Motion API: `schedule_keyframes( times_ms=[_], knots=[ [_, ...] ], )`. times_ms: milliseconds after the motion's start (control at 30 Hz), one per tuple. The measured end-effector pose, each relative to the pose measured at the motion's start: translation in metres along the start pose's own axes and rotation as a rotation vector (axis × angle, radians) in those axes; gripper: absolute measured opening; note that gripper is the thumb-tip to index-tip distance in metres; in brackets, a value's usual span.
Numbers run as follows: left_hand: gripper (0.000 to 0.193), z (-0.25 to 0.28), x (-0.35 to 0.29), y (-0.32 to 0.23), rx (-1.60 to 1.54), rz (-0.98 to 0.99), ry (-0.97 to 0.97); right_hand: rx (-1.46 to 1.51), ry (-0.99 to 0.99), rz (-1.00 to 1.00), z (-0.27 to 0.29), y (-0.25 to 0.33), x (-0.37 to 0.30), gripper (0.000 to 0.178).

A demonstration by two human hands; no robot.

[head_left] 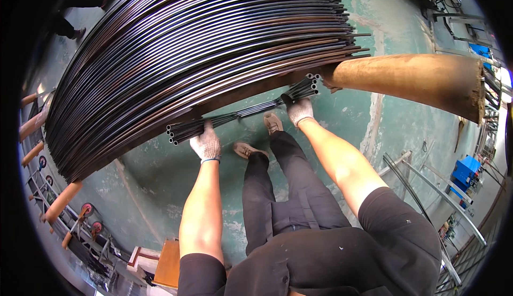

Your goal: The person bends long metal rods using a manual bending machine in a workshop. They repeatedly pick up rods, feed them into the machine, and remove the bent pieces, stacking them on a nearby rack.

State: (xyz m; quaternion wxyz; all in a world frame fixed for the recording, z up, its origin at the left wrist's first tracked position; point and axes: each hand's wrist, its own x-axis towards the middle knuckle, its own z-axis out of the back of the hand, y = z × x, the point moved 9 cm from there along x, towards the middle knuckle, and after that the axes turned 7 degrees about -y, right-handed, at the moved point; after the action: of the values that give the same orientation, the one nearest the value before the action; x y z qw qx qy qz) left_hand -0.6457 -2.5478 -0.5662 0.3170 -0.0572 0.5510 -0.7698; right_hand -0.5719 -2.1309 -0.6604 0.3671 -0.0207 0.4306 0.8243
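Both my hands wear pale work gloves and grip a bundle of short dark metal tubes, held crosswise in front of me. My left hand is closed round the bundle near its left end, and my right hand round it near the right end. Open round tube ends show at both sides. Just beyond the bundle lies a wide stack of long dark metal rods or tubes, running left to right. The gloves and the bundle itself hide parts of the fingers.
A thick brown cardboard-like roll juts out at the right of the stack. Metal frames with blue units stand at the right, a wheeled rack at the left. Another person's legs show at the far left.
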Motion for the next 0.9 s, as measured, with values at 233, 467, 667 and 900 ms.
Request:
schedule_keyframes(
  times_ms=[233,467,667,900],
  knots=[
    [0.035,-0.002,0.01,0.012,-0.068,0.099,0.016,-0.414,0.088,-0.101,0.013,0.025,-0.005,0.049],
    [0.04,0.0,-0.009,-0.034,0.434,0.09,0.085,-0.524,0.116,0.002,0.012,0.034,-0.015,0.052],
    [0.038,0.001,-0.012,-0.031,0.445,0.081,0.07,-0.493,0.145,0.058,0.005,0.029,-0.016,0.04],
    [0.042,0.029,-0.003,0.02,0.448,0.24,0.111,-0.331,0.193,0.174,0.041,0.072,-0.036,0.031]
  ],
)
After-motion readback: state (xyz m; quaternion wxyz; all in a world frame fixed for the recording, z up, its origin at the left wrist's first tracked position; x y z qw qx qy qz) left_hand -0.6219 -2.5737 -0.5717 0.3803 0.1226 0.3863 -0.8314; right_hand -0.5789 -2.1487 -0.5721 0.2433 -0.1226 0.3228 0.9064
